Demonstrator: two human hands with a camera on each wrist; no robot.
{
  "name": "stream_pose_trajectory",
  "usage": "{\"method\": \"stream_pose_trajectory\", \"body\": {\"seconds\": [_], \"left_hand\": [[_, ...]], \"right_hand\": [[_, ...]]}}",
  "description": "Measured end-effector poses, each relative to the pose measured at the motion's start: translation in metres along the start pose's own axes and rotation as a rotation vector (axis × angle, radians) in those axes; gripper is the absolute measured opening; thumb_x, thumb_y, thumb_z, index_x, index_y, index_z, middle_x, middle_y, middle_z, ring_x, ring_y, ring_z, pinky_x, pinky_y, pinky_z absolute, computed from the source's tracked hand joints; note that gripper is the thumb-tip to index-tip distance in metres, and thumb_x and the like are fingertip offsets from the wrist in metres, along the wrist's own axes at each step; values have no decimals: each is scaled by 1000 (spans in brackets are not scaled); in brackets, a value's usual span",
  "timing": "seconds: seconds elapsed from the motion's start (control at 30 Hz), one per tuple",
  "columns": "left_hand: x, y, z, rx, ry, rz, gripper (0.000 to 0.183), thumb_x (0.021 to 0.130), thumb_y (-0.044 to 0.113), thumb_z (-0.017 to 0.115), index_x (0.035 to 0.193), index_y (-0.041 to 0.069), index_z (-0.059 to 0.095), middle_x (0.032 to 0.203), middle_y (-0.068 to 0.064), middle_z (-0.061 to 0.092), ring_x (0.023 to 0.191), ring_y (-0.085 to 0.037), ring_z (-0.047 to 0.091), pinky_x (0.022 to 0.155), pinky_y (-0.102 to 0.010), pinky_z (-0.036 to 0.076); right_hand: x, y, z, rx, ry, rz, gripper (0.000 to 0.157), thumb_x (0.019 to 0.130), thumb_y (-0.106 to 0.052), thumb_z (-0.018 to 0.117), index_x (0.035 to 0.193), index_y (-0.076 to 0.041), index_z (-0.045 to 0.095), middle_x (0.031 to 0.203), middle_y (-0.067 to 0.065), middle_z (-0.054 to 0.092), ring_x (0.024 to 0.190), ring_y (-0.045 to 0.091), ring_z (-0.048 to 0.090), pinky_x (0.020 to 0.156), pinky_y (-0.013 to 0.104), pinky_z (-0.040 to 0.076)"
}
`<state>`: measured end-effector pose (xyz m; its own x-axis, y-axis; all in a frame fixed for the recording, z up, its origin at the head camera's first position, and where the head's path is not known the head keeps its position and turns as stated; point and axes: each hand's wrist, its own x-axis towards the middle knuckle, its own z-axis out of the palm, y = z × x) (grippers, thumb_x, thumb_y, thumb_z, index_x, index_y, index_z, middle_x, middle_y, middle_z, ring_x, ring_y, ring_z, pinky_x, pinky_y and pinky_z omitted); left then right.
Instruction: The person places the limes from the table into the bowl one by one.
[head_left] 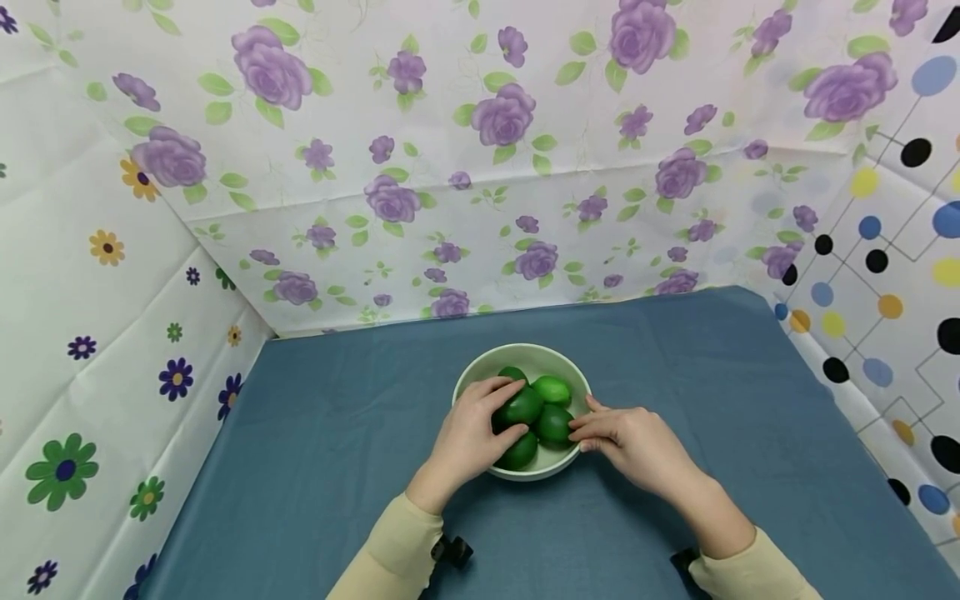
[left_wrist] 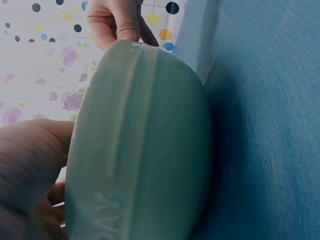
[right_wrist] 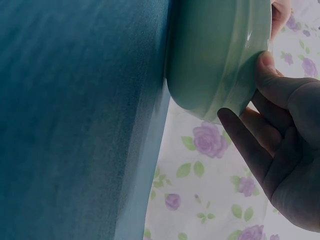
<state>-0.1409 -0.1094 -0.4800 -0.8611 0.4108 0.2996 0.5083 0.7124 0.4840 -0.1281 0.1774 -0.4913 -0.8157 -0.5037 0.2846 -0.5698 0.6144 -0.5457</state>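
A pale green bowl (head_left: 480,364) holds several smooth green fruits, among them a lighter, lime-like one (head_left: 552,390) near the back. My left hand (head_left: 471,429) reaches over the bowl's left rim, its thumb and fingers spread around a dark green fruit (head_left: 521,407) on top of the pile. With thumb and fingers my right hand (head_left: 637,442) pinches the bowl's right rim, its fingertips beside another dark green fruit (head_left: 555,425). Seen from the right wrist, the thumb of that hand (right_wrist: 295,130) lies against the bowl's outer wall (right_wrist: 220,55). The left wrist view hides the fruits behind the bowl's side (left_wrist: 145,135).
The bowl stands on a blue cloth-covered table (head_left: 337,433). A white sheet with purple roses (head_left: 450,167) hangs behind it. Flower-print cloth (head_left: 97,333) borders the left side, and dotted cloth (head_left: 862,292) the right.
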Motion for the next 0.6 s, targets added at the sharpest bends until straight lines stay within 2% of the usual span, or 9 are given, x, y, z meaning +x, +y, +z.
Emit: {"method": "stream_pose_trajectory", "body": {"seconds": [0.1, 0.23, 0.37, 0.47, 0.6], "left_hand": [[-3, -3, -3, -24, 47, 20, 57, 99, 32, 82, 151, 16, 65, 151, -6, 60, 139, -27, 55, 108, -49, 55], [-8, -12, -16, -67, 160, 59, 50, 101, 31, 79, 147, 14, 68, 149, -9, 62, 138, -28, 57, 109, -51, 54], [-17, -30, -34, -47, 243, 36, 52, 101, 31, 80, 148, 14, 67, 151, -11, 60, 141, -32, 54, 111, -57, 51], [-29, -48, -49, -10, 226, -32, 60, 101, 35, 79, 155, 16, 60, 159, -11, 52, 149, -35, 46, 115, -62, 45], [-52, -78, -67, 48, 134, -119, 71, 102, 43, 76, 163, 16, 49, 170, -15, 37, 160, -40, 25, 122, -71, 29]], "right_hand": [[1, -1, 0, -2, -9, 12, 22, 92, -19, 85, 114, -23, 87, 122, -10, 78, 137, 27, 61, 95, 45, 63], [0, -3, 0, -5, -42, 31, 22, 97, -21, 81, 119, -22, 85, 128, -7, 76, 142, 27, 57, 99, 48, 60], [-4, -5, -3, -8, -93, 18, 28, 98, -20, 81, 126, -19, 81, 139, -1, 72, 148, 31, 50, 105, 54, 56], [-9, -6, -8, 27, -147, 7, 39, 98, -23, 81, 136, -18, 76, 152, 3, 63, 154, 33, 40, 110, 57, 52], [-19, -5, -19, 79, -187, 67, 61, 99, -37, 79, 155, -22, 61, 170, 7, 40, 161, 39, 23, 118, 68, 38]]}}
